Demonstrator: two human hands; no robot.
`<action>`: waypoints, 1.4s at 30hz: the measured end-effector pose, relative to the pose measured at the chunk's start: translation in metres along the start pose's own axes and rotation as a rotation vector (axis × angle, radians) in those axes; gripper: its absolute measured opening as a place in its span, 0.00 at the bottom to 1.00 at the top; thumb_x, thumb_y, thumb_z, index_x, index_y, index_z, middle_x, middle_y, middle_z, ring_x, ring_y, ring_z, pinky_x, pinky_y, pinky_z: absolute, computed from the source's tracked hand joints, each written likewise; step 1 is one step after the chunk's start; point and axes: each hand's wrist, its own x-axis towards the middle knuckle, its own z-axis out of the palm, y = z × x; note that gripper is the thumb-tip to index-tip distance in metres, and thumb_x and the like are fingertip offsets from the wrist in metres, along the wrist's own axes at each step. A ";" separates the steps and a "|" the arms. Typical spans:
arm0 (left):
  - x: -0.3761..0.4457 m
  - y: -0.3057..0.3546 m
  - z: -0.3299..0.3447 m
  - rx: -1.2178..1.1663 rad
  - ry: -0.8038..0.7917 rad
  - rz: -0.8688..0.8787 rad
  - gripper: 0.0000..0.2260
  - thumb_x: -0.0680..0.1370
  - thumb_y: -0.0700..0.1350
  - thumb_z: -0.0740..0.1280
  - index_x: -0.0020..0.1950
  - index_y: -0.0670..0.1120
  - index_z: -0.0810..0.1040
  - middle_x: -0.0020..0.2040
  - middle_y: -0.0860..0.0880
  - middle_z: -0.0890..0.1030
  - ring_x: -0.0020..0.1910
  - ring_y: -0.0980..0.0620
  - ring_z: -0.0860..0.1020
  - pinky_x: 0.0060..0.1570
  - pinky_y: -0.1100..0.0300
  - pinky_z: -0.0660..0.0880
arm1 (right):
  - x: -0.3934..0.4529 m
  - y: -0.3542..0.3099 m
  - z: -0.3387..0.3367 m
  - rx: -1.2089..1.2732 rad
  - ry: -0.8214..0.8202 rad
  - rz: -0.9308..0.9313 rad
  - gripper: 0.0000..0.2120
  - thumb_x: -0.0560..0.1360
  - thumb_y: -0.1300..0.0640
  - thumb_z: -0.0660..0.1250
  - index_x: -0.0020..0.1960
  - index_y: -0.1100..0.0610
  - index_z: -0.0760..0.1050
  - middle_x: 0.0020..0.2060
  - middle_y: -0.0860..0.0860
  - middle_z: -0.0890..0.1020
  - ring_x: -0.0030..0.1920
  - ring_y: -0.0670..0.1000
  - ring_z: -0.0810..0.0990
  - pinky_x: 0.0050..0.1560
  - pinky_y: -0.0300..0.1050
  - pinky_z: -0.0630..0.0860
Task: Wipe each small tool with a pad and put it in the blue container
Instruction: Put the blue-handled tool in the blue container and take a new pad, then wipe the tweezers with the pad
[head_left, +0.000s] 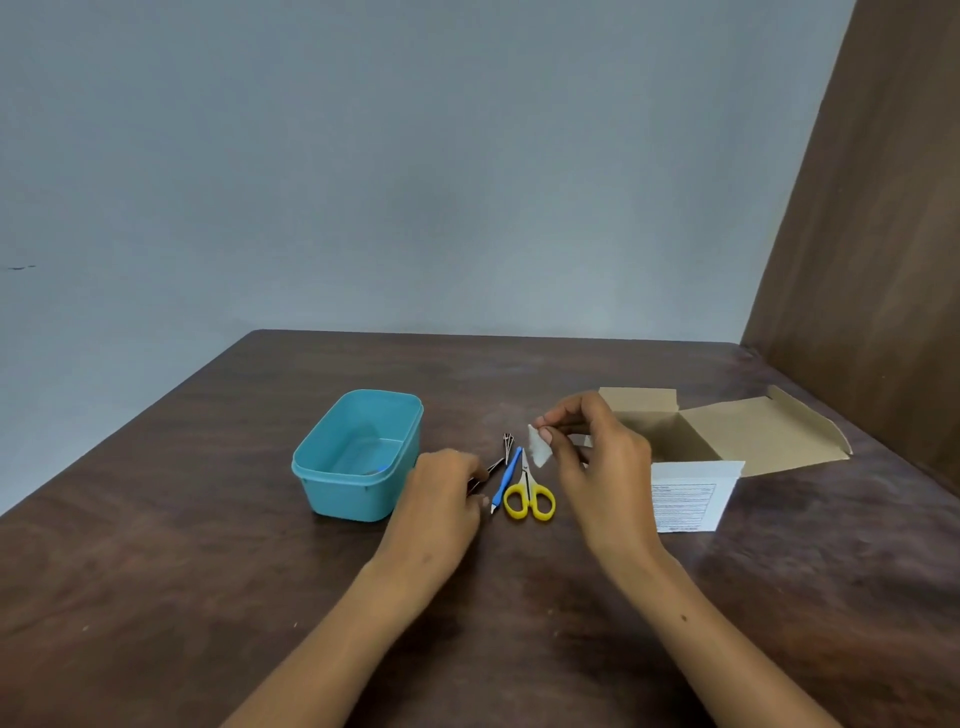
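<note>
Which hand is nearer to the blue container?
Left. The left hand is just right of the container; the right hand, pinching a pad, is farther right.

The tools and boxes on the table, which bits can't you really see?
- Head view: the dark tool the left hand grips; the hand hides its handle end.
- Blue container: something small lies inside, mostly hidden by the near wall.
- Cardboard box: its inside bottom is hidden by its front wall, and the label print is too small to read.
- Metal piece beyond the blue-handled tool: too small to name.
</note>
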 end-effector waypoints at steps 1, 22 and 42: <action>-0.001 0.000 0.001 0.016 -0.009 -0.008 0.12 0.75 0.44 0.70 0.58 0.46 0.80 0.54 0.48 0.80 0.53 0.51 0.77 0.52 0.58 0.75 | 0.000 0.000 0.000 0.015 -0.001 0.002 0.09 0.72 0.64 0.70 0.43 0.52 0.73 0.38 0.44 0.80 0.41 0.42 0.79 0.40 0.31 0.74; -0.001 0.001 0.004 -0.031 0.141 -0.074 0.07 0.78 0.43 0.63 0.43 0.42 0.76 0.42 0.46 0.76 0.40 0.52 0.74 0.40 0.58 0.72 | 0.001 0.010 0.005 -0.054 -0.065 -0.012 0.15 0.68 0.77 0.62 0.39 0.60 0.82 0.40 0.52 0.82 0.40 0.47 0.79 0.41 0.24 0.69; -0.005 0.016 0.001 -1.071 0.051 -0.287 0.05 0.76 0.40 0.67 0.43 0.42 0.81 0.36 0.46 0.84 0.35 0.54 0.83 0.35 0.67 0.78 | 0.000 0.001 -0.005 -0.112 0.043 -0.197 0.06 0.71 0.66 0.70 0.46 0.58 0.78 0.41 0.50 0.83 0.41 0.49 0.82 0.41 0.49 0.80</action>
